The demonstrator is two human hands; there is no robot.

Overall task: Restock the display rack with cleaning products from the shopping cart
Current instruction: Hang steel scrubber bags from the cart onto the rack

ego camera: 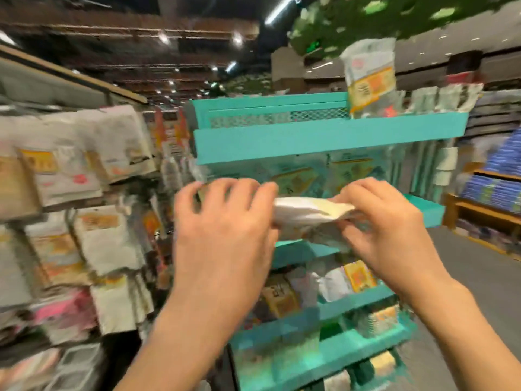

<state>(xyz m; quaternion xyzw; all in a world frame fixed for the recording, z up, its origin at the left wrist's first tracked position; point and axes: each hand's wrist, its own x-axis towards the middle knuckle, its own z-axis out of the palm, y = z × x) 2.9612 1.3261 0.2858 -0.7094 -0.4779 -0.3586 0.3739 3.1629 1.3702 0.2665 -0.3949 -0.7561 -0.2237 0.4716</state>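
Both hands' fingers are pinching a soft, light, probably slippery white packet [307,213] by its ends.

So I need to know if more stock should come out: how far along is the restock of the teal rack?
Partly done. Packets already stand on the teal rack's top shelf, at its right end, and lower tiers hold packets too. In hand: the left hand and right hand grip a white packet in front of the rack, not yet placed. The top shelf's left part looks unfilled. The cart is out of view, so what remains is unknown.
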